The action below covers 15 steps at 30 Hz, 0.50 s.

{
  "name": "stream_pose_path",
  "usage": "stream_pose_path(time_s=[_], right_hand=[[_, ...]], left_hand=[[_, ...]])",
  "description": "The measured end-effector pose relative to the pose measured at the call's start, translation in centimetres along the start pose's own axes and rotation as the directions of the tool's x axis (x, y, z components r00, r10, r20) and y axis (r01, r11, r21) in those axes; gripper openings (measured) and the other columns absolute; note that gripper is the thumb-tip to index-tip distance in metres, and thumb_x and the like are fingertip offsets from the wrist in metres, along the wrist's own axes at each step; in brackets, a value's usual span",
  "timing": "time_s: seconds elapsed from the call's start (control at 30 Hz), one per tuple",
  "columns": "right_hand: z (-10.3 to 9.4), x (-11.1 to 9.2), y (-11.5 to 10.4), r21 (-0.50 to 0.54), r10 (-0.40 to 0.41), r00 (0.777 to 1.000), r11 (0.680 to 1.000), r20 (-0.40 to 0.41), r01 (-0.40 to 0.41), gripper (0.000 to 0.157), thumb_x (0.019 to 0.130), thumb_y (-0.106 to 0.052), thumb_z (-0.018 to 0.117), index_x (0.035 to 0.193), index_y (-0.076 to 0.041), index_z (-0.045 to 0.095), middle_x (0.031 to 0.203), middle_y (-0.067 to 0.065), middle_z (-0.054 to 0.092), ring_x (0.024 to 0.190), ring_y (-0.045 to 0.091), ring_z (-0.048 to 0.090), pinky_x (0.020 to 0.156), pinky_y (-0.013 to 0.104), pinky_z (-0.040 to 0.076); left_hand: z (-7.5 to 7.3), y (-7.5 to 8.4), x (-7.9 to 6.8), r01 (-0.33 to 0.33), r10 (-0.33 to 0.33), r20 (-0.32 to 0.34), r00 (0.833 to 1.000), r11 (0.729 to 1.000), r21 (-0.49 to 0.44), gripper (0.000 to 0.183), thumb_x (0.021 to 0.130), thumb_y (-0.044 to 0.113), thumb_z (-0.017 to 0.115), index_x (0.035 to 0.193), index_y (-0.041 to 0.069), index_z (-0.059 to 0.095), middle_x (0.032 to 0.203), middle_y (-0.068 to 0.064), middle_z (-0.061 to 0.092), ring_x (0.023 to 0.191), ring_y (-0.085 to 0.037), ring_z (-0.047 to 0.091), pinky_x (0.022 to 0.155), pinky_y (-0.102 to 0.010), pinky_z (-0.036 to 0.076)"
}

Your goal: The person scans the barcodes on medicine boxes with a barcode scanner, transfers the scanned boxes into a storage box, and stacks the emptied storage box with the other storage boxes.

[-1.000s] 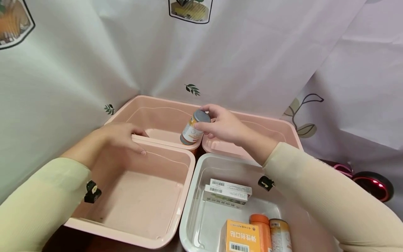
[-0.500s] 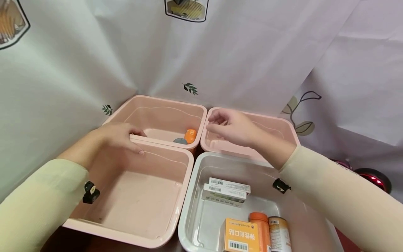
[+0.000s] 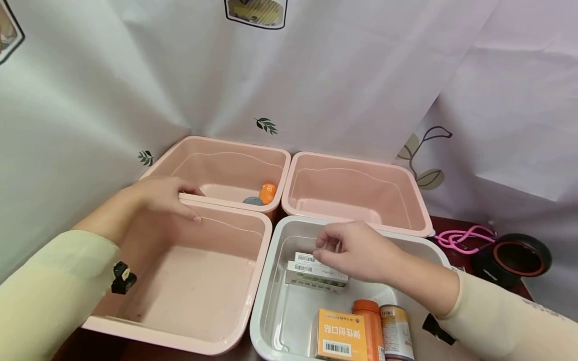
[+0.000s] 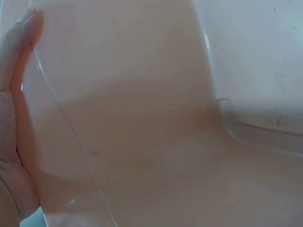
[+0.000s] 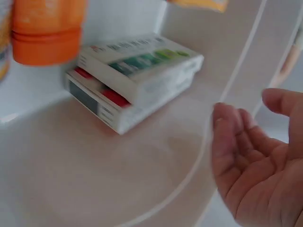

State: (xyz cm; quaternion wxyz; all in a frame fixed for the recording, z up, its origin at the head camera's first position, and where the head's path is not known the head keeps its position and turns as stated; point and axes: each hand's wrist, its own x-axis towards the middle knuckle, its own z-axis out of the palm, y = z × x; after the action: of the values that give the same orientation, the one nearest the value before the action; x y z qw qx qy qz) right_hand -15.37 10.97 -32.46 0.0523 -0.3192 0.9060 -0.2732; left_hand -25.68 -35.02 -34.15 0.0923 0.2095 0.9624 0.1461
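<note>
My left hand (image 3: 164, 196) straddles the touching rims of the near-left pink bin (image 3: 259, 286) and the far-left pink bin (image 3: 235, 145). Its thumb (image 4: 19, 40) lies against the near bin's inner wall, and its fingers hook over into the far one. Loosely curled and holding nothing, my right hand (image 3: 356, 250) hovers over the grey-white bin (image 3: 259, 313). Below its fingertips are two white medicine boxes, the upper one with a green print (image 5: 142, 64). In the far-left bin's right corner sit a grey-lidded bottle (image 3: 253, 200) and an orange bottle (image 3: 268, 193).
The grey-white bin also holds an orange box (image 3: 341, 333), an orange-capped bottle (image 3: 370, 326) and a can-like white and orange container (image 3: 397, 331). Beyond it is the far-right pink bin (image 3: 352, 163). Pink tubing (image 3: 460, 238) and a black round object (image 3: 510, 260) lie at right.
My right hand lowered the grey-lidded bottle into the far-left bin, let go, then moved right and down over the grey-white bin. My left hand kept its place on the rims.
</note>
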Motion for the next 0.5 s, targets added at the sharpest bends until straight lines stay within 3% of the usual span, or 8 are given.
stream_pose_path(time_s=[0.13, 0.27, 0.4, 0.5], right_hand=[[1.1, -1.6, 0.4, -0.173, 0.066, 0.994, 0.984, 0.084, -0.05, 0.013, 0.094, -0.036, 0.079, 0.094, -0.025, 0.071, 0.075, -0.017, 0.059, 0.066, 0.002, 0.055, 0.063, 0.03, 0.049], [1.6, -2.8, 0.3, -0.268, 0.117, 0.979, 0.961, 0.164, -0.07, 0.024, 0.091, -0.047, 0.081, 0.096, -0.026, 0.071, 0.079, -0.015, 0.06, 0.069, 0.005, 0.055, 0.065, 0.034, 0.048], [1.9, -3.7, 0.3, -0.32, 0.223, 0.939, 0.938, 0.263, -0.133, 0.035, 0.085, -0.058, 0.081, 0.096, -0.026, 0.072, 0.081, -0.013, 0.063, 0.072, 0.01, 0.057, 0.068, 0.04, 0.05], [2.0, -3.8, 0.5, -0.346, 0.311, 0.891, 0.918, 0.332, -0.191, 0.038, 0.088, -0.064, 0.075, 0.091, -0.026, 0.071, 0.082, -0.012, 0.065, 0.074, 0.011, 0.059, 0.071, 0.042, 0.052]], left_hand=[[0.0, 0.1, 0.1, -0.006, 0.006, 0.001, 1.0, 1.0, 0.007, 0.067, 0.077, 0.059, 0.09, 0.127, 0.017, 0.077, 0.111, 0.006, 0.074, 0.102, -0.016, 0.065, 0.094, -0.046, 0.05], [-0.1, 0.3, 0.3, 0.0, 0.0, 0.001, 1.0, 1.0, 0.019, 0.069, 0.077, 0.062, 0.089, 0.128, 0.019, 0.077, 0.114, 0.006, 0.074, 0.104, -0.016, 0.066, 0.095, -0.047, 0.05], [-0.3, 0.5, 0.5, -0.005, 0.005, 0.006, 1.0, 1.0, 0.013, 0.068, 0.077, 0.061, 0.089, 0.128, 0.018, 0.077, 0.114, 0.006, 0.074, 0.104, -0.016, 0.065, 0.096, -0.047, 0.05], [-0.5, 0.5, 0.5, -0.012, 0.012, 0.008, 1.0, 1.0, 0.0, 0.066, 0.077, 0.059, 0.09, 0.127, 0.017, 0.077, 0.111, 0.007, 0.074, 0.102, -0.016, 0.065, 0.095, -0.047, 0.05]])
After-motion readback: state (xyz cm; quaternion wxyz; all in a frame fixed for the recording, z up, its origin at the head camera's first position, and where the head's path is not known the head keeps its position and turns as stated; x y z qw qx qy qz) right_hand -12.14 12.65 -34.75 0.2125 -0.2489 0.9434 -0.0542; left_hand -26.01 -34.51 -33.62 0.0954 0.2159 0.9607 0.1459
